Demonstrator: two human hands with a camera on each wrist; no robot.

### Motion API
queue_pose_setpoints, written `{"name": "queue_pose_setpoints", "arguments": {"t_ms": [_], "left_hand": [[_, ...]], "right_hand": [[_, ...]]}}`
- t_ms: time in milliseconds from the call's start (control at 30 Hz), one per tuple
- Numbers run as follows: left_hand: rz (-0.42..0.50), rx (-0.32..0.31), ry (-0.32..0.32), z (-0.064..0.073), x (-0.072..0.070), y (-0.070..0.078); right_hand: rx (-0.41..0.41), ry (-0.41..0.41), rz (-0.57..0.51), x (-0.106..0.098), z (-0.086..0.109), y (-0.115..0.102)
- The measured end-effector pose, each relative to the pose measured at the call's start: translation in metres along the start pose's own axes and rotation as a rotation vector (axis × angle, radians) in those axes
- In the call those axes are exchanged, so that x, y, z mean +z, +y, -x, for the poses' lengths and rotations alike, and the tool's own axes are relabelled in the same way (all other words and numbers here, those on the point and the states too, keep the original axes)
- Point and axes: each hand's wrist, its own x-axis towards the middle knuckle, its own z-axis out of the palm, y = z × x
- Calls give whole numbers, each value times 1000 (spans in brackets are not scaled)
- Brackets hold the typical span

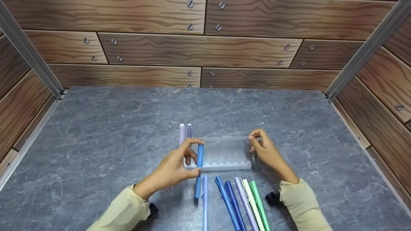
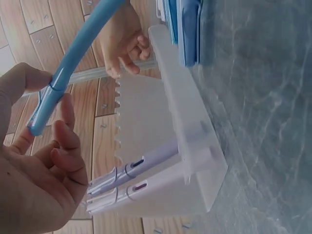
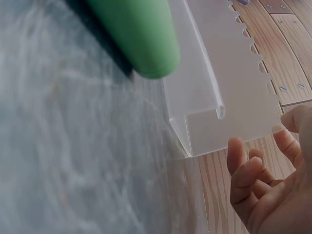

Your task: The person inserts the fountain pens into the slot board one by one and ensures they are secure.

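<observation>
My left hand [image 1: 171,165] pinches a light blue pen [image 1: 200,155] between thumb and fingers, above the left part of a translucent plastic pen stand [image 1: 226,166] with notched edges. In the left wrist view the capped end of this pen lies at the fingertips. Two pens, one pale lilac [image 2: 151,187] and one purple [image 2: 156,156], rest side by side in the stand's left end, leaning across its notches. My right hand [image 1: 268,150] pinches the stand's back right corner between thumb and index finger, the other fingers loosely bent.
Several pens lie in front of the stand: a periwinkle one [image 1: 205,205], a blue one [image 1: 227,203], a dark blue one [image 1: 236,207], a lavender one [image 1: 245,203], a pale green one [image 1: 253,205] and a green one [image 1: 260,207]. Wood-patterned walls [image 1: 199,48] enclose the grey marbled table [image 1: 112,122].
</observation>
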Motion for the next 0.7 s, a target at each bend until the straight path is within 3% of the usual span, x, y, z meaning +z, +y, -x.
{"name": "queue_pose_setpoints", "arguments": {"t_ms": [433, 700], "left_hand": [[-243, 128, 140, -16, -6, 3], [-307, 176, 202, -24, -9, 0]], "right_hand": [[-21, 21, -13, 0, -1, 0], [-37, 17, -11, 0, -1, 2]]}}
